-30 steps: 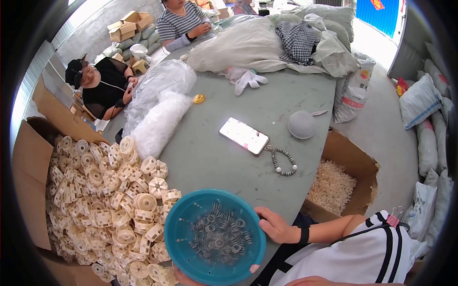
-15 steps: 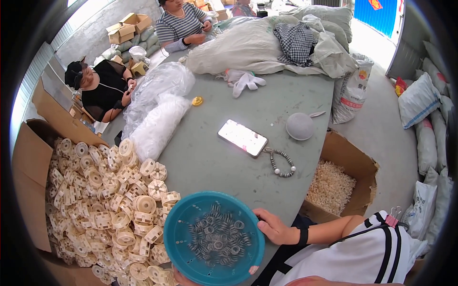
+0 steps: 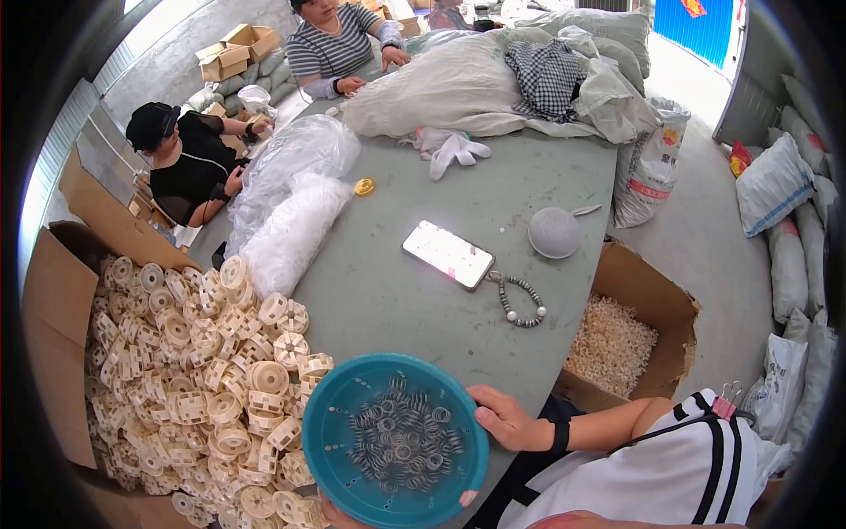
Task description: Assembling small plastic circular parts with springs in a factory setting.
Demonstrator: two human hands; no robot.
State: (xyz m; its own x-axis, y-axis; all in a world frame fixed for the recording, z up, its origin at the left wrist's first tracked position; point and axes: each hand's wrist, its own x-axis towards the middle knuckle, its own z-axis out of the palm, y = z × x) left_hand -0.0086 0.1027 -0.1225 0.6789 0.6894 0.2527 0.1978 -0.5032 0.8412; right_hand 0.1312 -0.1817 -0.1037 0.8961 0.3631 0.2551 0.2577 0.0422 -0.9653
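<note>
A round teal plastic basin (image 3: 328,414) is held at the near edge of the table, with many small metal coil springs (image 3: 405,441) heaped inside it. My right hand (image 3: 515,425), a black band at its wrist, grips the basin's right rim. Of my left hand (image 3: 342,518), only some fingers show at the basin's lower left edge, and a fingertip lies on its lower right rim. The rest of that hand is hidden beneath the basin. Left of the basin is a large pile of cream plastic spool-like parts (image 3: 203,388), reaching right up to its rim.
On the grey-green table (image 3: 379,291) lie a lit phone (image 3: 448,255) with a beaded strap, a round grey device (image 3: 554,233), a glove (image 3: 454,152) and plastic bags (image 3: 295,220). A carton of small pieces (image 3: 652,309) stands right. Two co-workers (image 3: 189,163) work beyond.
My hands and the basin have stayed in place. The co-worker in black has raised the head and reached a hand outward; the striped-shirt co-worker's hands have moved apart, one toward the sack.
</note>
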